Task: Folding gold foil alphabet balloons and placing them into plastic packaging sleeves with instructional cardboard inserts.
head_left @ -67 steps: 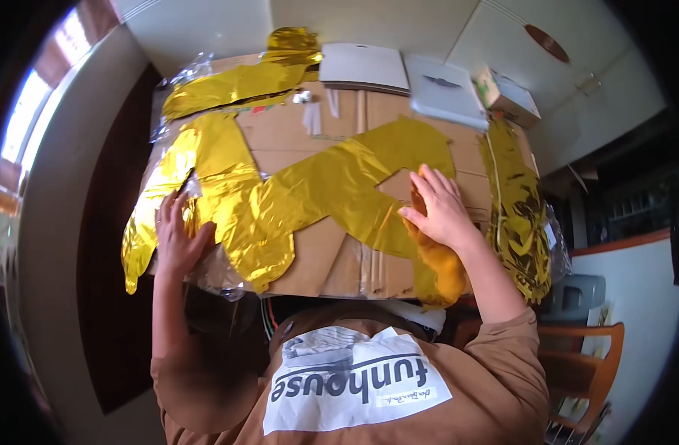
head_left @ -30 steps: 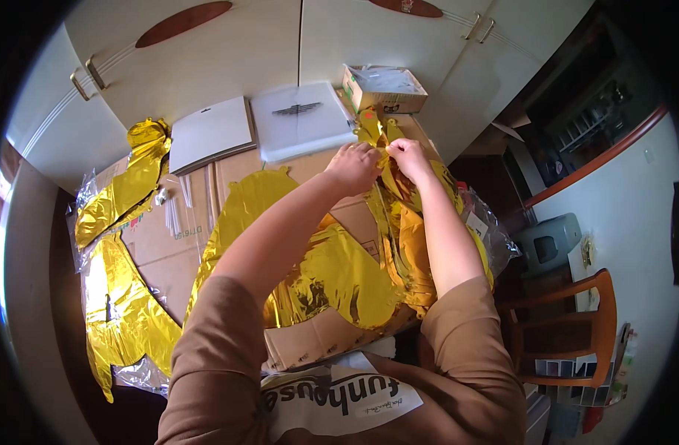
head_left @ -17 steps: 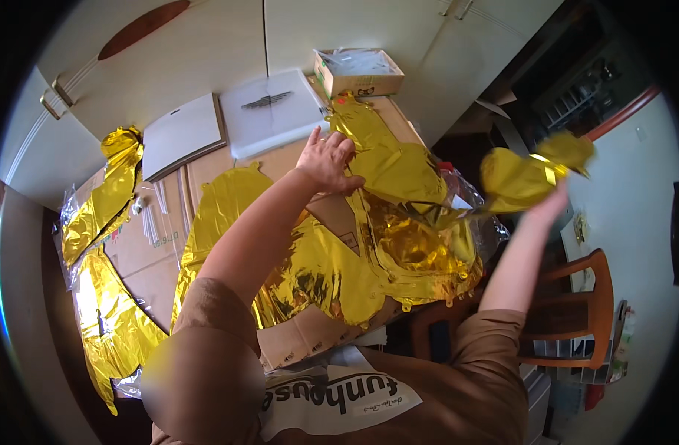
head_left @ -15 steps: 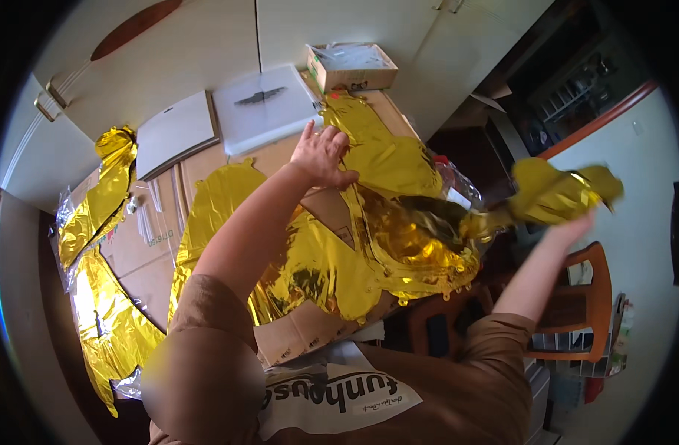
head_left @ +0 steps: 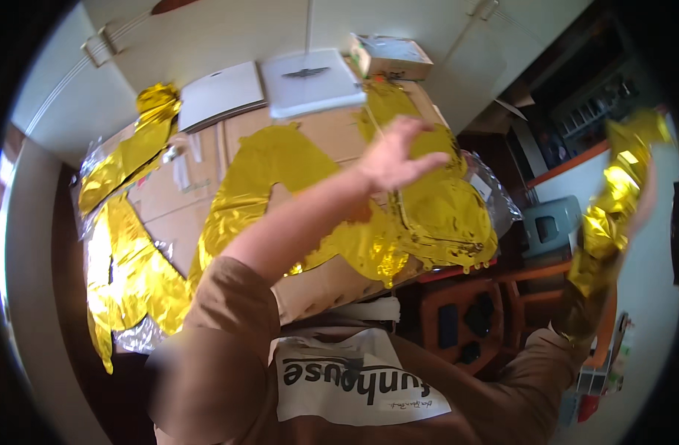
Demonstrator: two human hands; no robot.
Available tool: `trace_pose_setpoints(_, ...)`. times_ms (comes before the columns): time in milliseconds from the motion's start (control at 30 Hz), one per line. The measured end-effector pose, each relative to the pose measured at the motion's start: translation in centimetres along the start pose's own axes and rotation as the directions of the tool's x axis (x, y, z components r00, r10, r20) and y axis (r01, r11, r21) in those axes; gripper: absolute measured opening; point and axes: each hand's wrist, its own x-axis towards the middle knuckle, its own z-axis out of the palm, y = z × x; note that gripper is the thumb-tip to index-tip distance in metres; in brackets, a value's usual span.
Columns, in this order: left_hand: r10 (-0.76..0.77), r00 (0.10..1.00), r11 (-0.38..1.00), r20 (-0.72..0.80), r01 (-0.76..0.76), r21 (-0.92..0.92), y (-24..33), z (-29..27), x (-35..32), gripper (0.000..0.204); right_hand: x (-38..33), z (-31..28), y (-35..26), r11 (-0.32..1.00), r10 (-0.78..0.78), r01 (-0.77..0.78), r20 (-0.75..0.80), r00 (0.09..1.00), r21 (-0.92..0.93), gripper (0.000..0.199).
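My left hand point(head_left: 400, 154) hovers over the flat gold foil balloon at the right of the cardboard-covered table, fingers spread and holding nothing. At the far right, my right hand point(head_left: 645, 194) is raised, blurred and mostly behind a crumpled gold foil balloon point(head_left: 614, 200) that it grips; the foil hangs down along my forearm. Beneath my left hand lies a flat gold foil balloon point(head_left: 447, 200) with small tabs along its near edge. Another curved gold foil balloon point(head_left: 280, 152) spreads over the middle of the table, partly covered by my left forearm.
More gold foil balloons point(head_left: 128, 271) hang over the table's left side beside clear plastic wrapping. A white flat box point(head_left: 221, 96), a clear-lidded box point(head_left: 313, 85) and an open cardboard box point(head_left: 395, 59) line the back. A wooden chair point(head_left: 436, 319) and grey stool point(head_left: 551, 226) stand at right.
My right hand has lifted the foil balloon up and to the right, off the other foil on the table. My left hand has come off the foil, its fingers spreading. The view has shifted.
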Motion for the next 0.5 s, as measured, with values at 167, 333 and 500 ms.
trace_pose_setpoints(167, -0.004, 1.000, 0.465, 0.010, 0.011, -0.885, 8.5, 0.6, -11.0, 0.083, -12.9, 18.2, 9.3, 0.781, -0.411, 0.583, 0.520, 0.749, -0.222, 0.014)
trace_pose_setpoints(333, -0.605, 0.795, 0.403, -0.056, 0.244, -0.882, 3.0, -4.9, -20.4, 0.032, -23.2, 27.9, 20.7, 0.661, -0.161, 0.589, 0.679, 0.717, -0.465, 0.014)
trace_pose_setpoints(500, -0.192, 0.841, 0.926, -0.506, 0.326, 0.190, -0.3, -10.7, -27.9, 0.061, -29.1, 31.2, 26.4, 0.562, -0.105, 0.670, 0.762, 0.639, -0.484, 0.016)
